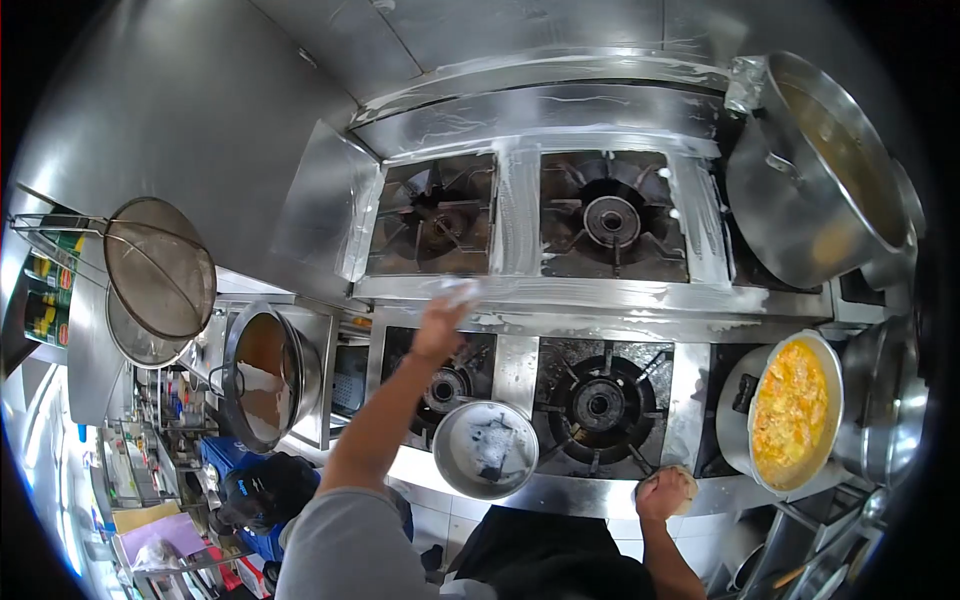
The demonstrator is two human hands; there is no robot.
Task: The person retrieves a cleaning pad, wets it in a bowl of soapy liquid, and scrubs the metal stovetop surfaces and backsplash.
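My left hand (438,328) reaches over the steel ledge between the front and back burners, smeared by motion. At its fingertips is a whitish blurred thing (460,292) that I cannot make out. White foam streaks the steel strip (517,215) between the two back burners. Below my left forearm, a round pot (450,470) of suds with something dark in it stands on the front of the stove. My right hand (658,494) is closed on a beige folded cloth (687,484) at the stove's front edge.
A large stockpot (770,215) of liquid stands at the back right, with a pan of orange-yellow food (795,415) in front of it. Strainers (160,265) hang at left above a pot of brown liquid (262,340). A person in a dark cap (262,492) is at lower left.
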